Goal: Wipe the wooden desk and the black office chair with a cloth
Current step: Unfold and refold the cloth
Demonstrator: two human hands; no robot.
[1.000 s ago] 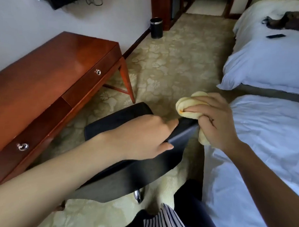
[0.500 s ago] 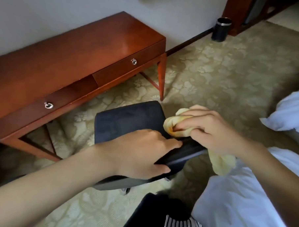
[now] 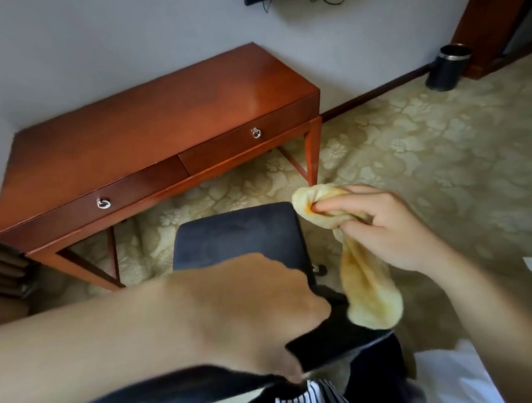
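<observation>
cloth [image 3: 363,277]: off the chair [image 3: 238,233] back since a second ago, now dangling just right of chair
right grip [image 3: 391,226]: pinching cloth's bunched top
left grip [image 3: 257,311]: curled over chair back, steadying
surface [image 3: 151,127]: beyond chair
meaning: probably re-bunching, chair wipe paused

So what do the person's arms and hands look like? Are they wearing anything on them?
Both arms are bare as far as the picture shows, with no sleeves in sight. The left hand and the right hand have no gloves, and no ring, watch or bracelet shows. Near the bottom edge you can see a bit of striped clothing, dark and white.
</observation>
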